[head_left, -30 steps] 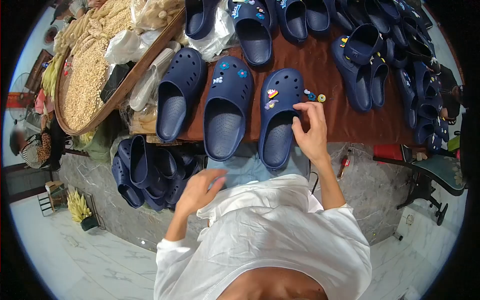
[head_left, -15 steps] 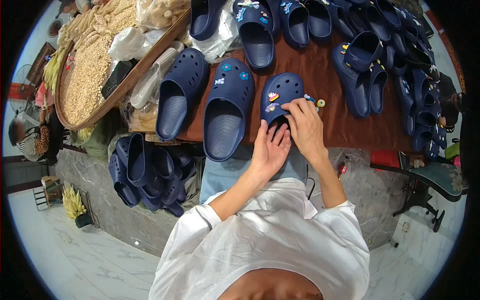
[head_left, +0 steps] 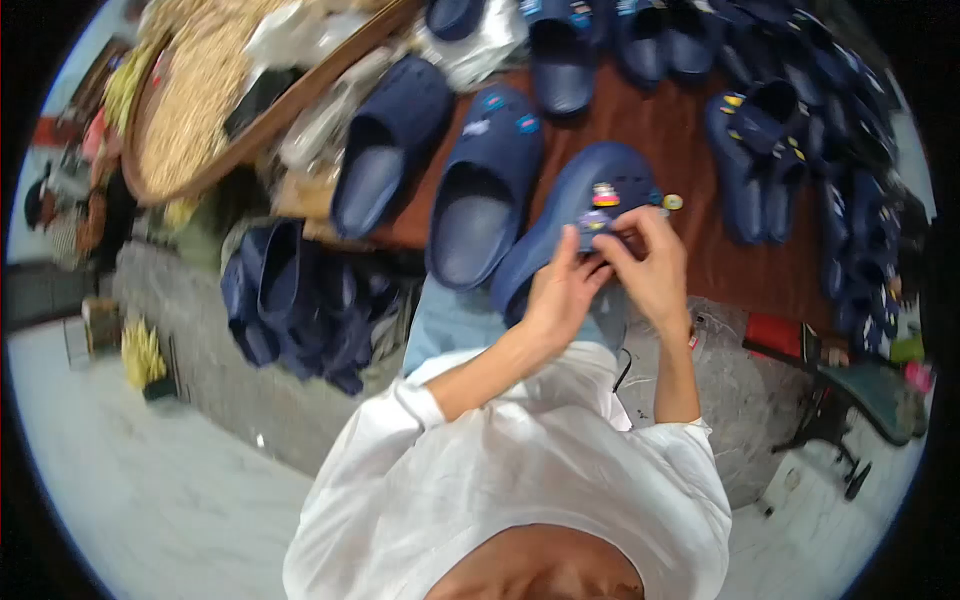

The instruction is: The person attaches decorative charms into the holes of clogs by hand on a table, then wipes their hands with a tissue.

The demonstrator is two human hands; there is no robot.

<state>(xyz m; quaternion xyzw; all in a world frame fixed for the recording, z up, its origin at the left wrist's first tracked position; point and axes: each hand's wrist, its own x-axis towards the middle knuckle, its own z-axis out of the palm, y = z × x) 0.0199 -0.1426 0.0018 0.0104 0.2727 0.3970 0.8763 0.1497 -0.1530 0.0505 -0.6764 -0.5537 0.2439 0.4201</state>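
A dark blue clog (head_left: 602, 170) lies tilted at the table's front edge, with a pink-and-white charm (head_left: 604, 194) and a purple charm (head_left: 592, 220) on its upper. My left hand (head_left: 563, 290) wraps the clog's opening, some fingers reaching inside it. Beside the purple charm, my right hand (head_left: 652, 265) is pinched at the clog's upper; whether a small piece is between its fingertips is too blurred to tell. A yellow-green round charm (head_left: 672, 202) is just beyond the right hand. Left of this clog lies another clog (head_left: 485, 190) with blue flower charms.
More blue clogs (head_left: 562, 70) lie on the brown cloth (head_left: 690, 130), many at the right. A rimmed tray (head_left: 190, 110) of pale grains stands at the left. Clogs hang in a pile (head_left: 300, 300) below the table edge. A green chair (head_left: 872, 400) stands at the right.
The clog has turned, its heel swinging left, with my left hand now on it. My right hand has moved slightly right and pinches at its upper. The whole view has shifted and blurred.
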